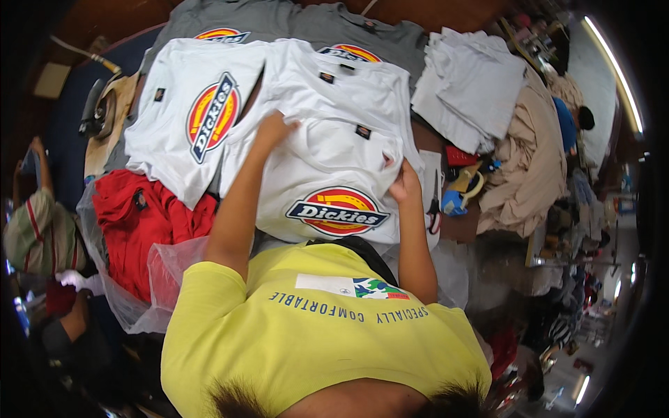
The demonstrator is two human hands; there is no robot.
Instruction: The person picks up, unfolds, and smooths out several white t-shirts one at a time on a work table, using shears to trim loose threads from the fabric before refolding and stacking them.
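A white sleeveless shirt [279,188] lies in front of me, a red, yellow and dark-blue oval print on its chest and a small dark label inside its neck. At its left shoulder my left hand [277,130] is closed on the fabric, its fingertips partly hidden. My right hand [405,184] grips the same shirt by its right edge, near the armhole. Another white shirt [380,87] is spread just beyond, and a third white shirt [167,125] with a similar print lies to the left. Grey shirts [279,21] are laid out at the far side.
Folded white cloth [467,83] and a beige fabric heap [523,167] sit at right. Scissors [435,209] and a blue tape dispenser [456,198] lie near my right hand. Red garments [150,223] in clear plastic are at left, an iron [94,115] beyond. Another person [42,230] is far left.
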